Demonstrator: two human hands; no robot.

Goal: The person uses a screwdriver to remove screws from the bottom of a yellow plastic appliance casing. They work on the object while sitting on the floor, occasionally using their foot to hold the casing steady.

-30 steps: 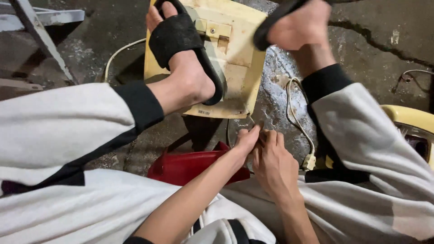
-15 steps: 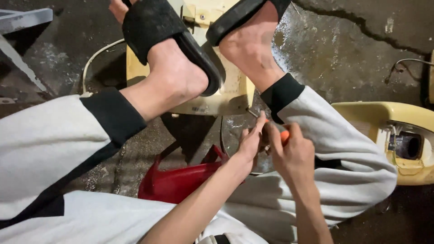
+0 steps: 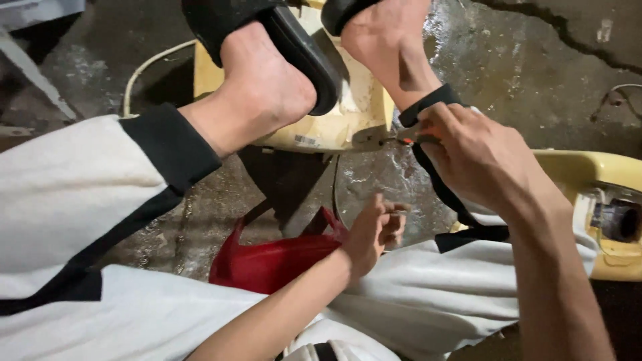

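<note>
Since half a second ago, right hand (image 3: 478, 157) has risen, gripping orange-handled metal pliers (image 3: 401, 137) pointing left, touching pale yellow plastic casing (image 3: 334, 130); left hand (image 3: 374, 230), lower, farther, pinches something unclear.

Tool in my right hand (image 3: 478, 157): mostly hidden, only orange grip and metal tip show. My sandals (image 3: 294, 40): cropped at top edge. My left hand (image 3: 374, 230): contents indiscernible.
</note>
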